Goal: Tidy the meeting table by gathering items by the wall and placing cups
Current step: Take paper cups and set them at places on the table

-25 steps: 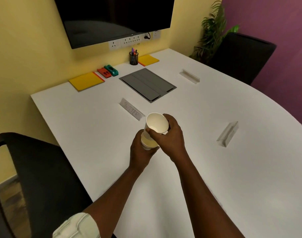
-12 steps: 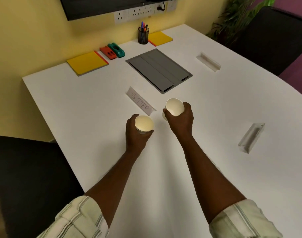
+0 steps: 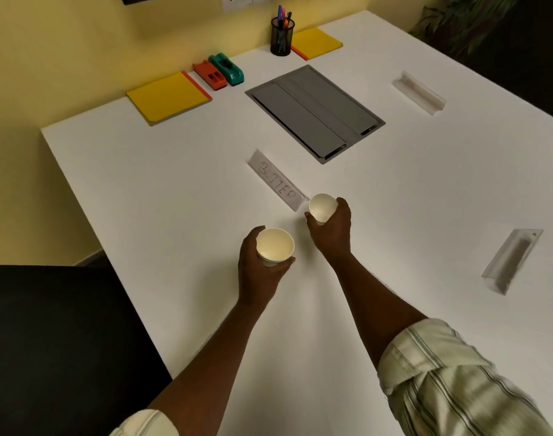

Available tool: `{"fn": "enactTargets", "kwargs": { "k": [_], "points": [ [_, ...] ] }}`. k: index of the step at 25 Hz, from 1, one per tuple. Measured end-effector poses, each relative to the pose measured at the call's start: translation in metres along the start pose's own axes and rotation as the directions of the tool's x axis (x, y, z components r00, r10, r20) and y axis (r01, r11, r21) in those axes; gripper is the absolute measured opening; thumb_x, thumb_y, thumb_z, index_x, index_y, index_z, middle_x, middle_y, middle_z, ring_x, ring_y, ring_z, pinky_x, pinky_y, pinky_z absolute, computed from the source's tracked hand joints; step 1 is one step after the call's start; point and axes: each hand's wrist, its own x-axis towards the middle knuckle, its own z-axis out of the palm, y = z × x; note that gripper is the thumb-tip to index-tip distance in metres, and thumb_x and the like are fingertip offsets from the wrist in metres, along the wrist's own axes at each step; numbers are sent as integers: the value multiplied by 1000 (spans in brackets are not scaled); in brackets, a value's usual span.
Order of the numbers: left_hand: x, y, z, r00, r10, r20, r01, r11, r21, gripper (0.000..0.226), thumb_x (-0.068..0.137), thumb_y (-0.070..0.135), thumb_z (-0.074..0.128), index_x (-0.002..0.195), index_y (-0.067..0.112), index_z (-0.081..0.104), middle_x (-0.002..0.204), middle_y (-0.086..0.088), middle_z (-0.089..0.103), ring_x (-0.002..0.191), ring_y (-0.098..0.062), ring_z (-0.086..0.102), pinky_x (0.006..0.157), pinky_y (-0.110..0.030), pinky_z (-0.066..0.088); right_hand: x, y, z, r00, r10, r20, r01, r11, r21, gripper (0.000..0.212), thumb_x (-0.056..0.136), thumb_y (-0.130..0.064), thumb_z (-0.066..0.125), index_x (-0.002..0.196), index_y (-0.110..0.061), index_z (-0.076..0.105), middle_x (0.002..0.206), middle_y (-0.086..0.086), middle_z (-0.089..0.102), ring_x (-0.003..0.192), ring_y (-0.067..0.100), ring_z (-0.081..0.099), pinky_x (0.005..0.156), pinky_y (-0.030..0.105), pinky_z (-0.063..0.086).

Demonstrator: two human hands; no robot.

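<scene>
Two cups are in play, one per hand. The left hand is grasping the left cup from below, fingers curling round its wall, mouth up. Its base is hiding behind the fingers, so I cannot tell whether it is resting on the table.

At one o'clock from it, the right hand is clasping the right cup, which is tilting towards the camera. Its lower half is disappearing into the palm. The two cups are sitting close but apart.

Just at eleven o'clock of the right cup, a name card is lying flat, reading roughly "BUTTER", the writing faint.

Up at twelve o'clock, along the wall, things are lining up: a yellow pad, an orange block touching a teal tape dispenser, a pen pot, and a second yellow pad partly tucking behind the pot. What the orange block is I cannot make out.

A grey hatch is sitting between the wall row and the hands. A clear stand is showing at three o'clock, its contents unreadable, and a far stand at two o'clock.

A dark chair is filling eight o'clock, cut off by the frame. A plant is fading into shadow top right.
</scene>
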Motion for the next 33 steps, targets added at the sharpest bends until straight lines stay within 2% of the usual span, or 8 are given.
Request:
{"fn": "enactTargets", "kwargs": {
  "k": [9, 14, 18, 22, 26, 28, 30, 33],
  "points": [
    [10, -16, 9, 997, -41, 65, 42, 999, -19, 88, 53, 16, 91, 128, 4, 47, 128, -9, 55, 116, -20, 51, 99, -38, 48, 22, 20, 22, 999, -5, 36, 7, 998, -55, 68, 72, -28, 82, 123, -4, 44, 117, 14, 53, 108, 29, 55, 83, 30, 48],
    [11, -15, 16, 996, -39, 85, 40, 999, -8, 91, 52, 18, 91, 130, 7, 45, 130, -7, 54, 115, -16, 50, 99, -33, 47, 19, 19, 18, 994, 72, 76, -67, 996, -65, 114, 64, -33, 88, 149, -10, 15, 145, 14, 36, 132, 31, 41, 103, 44, 41],
    [5, -7, 21, 995, -8, 96, 9, 1000, -9, 90, 52, 17, 91, 129, 7, 45, 128, -8, 55, 113, -12, 48, 97, -27, 45, -2, 17, -4, 993, 102, 51, -99, 993, -69, 123, 59, -34, 90, 150, -12, 11, 149, 11, 27, 137, 27, 31, 107, 39, 34],
    [-19, 15, 24, 986, 36, 165, -33, 999, -23, 88, 52, 17, 91, 127, 9, 46, 127, -5, 56, 113, -9, 48, 97, -21, 41, -53, 16, -35, 989, 126, -70, -124, 992, 38, 90, 77, -25, 77, 147, -10, 21, 144, 10, 35, 133, 24, 38, 108, 38, 38],
    [-57, 38, 29, 962, 63, 265, -38, 994, -99, 85, 54, 14, 90, 127, 12, 47, 125, 3, 55, 114, -8, 50, 96, -14, 40, -105, 15, -73, 974, 193, -120, -175, 974, 144, 39, 90, -16, 60, 126, -10, 47, 104, 0, 61, 101, 18, 60, 86, 33, 52],
    [-77, 48, 31, 945, 91, 316, -50, 990, -135, 83, 55, 13, 89, 126, 14, 48, 121, 9, 54, 113, -7, 51, 93, -4, 37, -126, 14, -99, 971, 203, -128, -188, 975, 121, 22, 93, -15, 54, 114, -9, 56, 93, -5, 61, 94, 17, 63, 73, 16, 47],
    [-96, 57, 35, 923, 128, 364, -72, 984, -164, 81, 56, 11, 89, 126, 14, 49, 119, 11, 54, 112, -8, 52, 89, 2, 35, -147, 14, -127, 974, 199, -110, -185, 975, 120, 15, 95, -14, 48, 104, -10, 59, 89, -7, 62, 89, 15, 64, 64, 4, 39],
    [-122, 68, 43, 884, 150, 443, -62, 977, -206, 78, 57, 7, 87, 124, 16, 49, 119, 10, 55, 110, -8, 53, 86, 1, 38, -181, 11, -160, 982, 152, -113, -140, 985, 102, 19, 99, -26, 44, 97, -16, 60, 86, -7, 63, 79, 8, 59, 63, 14, 39]
  ]
}}
